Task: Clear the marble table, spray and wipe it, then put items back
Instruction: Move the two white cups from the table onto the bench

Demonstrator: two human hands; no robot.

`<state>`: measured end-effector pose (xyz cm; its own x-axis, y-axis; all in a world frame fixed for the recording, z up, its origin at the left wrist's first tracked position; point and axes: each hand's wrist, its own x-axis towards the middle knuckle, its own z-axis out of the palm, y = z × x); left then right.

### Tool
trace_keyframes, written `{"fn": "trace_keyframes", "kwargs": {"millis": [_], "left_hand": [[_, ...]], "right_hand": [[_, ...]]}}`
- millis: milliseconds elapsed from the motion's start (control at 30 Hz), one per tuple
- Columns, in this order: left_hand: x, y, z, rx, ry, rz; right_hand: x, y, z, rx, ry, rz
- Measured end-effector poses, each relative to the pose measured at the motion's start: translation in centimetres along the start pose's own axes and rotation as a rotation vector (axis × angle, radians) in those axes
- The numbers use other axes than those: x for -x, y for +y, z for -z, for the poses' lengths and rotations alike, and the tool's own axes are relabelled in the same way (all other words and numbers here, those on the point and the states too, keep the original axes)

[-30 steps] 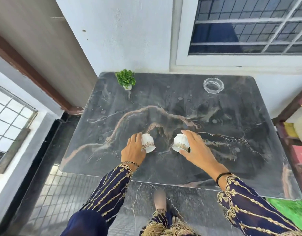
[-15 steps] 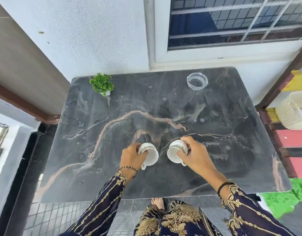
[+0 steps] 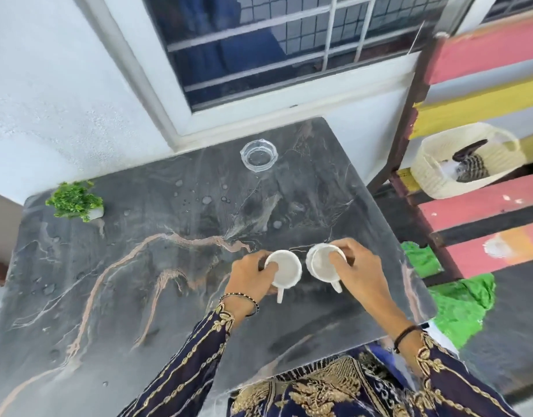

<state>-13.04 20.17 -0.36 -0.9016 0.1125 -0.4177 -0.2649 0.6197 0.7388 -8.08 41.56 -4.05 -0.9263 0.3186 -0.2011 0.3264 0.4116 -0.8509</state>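
Two white cups are held upright above the dark marble table [image 3: 123,281], near its right front part. My left hand [image 3: 248,275] pinches the rim of the left cup [image 3: 286,270], thumb inside. My right hand [image 3: 354,272] pinches the rim of the right cup [image 3: 320,264] the same way. Both handles point toward me. A small green plant in a white pot [image 3: 75,203] stands at the table's back left. A clear glass dish [image 3: 258,155] sits at the back middle. Water drops lie on the marble between them.
A white wall and barred window run behind the table. To the right stands a striped red and yellow wooden bench [image 3: 484,206] with a cream woven basket [image 3: 466,164] on it. A green cloth [image 3: 457,308] lies on the floor by the table's right corner.
Both cups went from lying tilted on the marble to upright in my hands and moved right. My view swung right, bringing the bench and basket in.
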Motion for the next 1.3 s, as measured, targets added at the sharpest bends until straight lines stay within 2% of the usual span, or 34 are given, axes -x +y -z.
{"fn": "trace_keyframes", "kwargs": {"millis": [367, 567, 800, 900, 1100, 1300], "left_hand": [[-6.5, 17.8, -19.6, -0.044, -0.053, -0.026], [-12.1, 22.9, -34.2, -0.056, -0.248, -0.03], [-17.1, 22.3, -49.3, -0.366, -0.465, -0.056], [-18.4, 21.5, -54.2, -0.44, -0.523, -0.03], [-19.6, 20.1, -59.4, -0.433, -0.533, 0.082], [-20.1, 19.1, -60.6, -0.46, -0.53, 0.08]], "right_hand": [[-9.7, 10.2, 20.7, -0.076, 0.095, -0.048], [-14.6, 20.2, 31.0, 0.026, 0.137, -0.195], [-18.1, 32.9, 36.2, 0.148, 0.171, -0.277], [-19.5, 37.5, 37.2, 0.206, 0.162, -0.371], [-21.1, 42.1, 37.3, 0.243, 0.149, -0.454], [-21.7, 43.5, 36.9, 0.237, 0.087, -0.494]]}}
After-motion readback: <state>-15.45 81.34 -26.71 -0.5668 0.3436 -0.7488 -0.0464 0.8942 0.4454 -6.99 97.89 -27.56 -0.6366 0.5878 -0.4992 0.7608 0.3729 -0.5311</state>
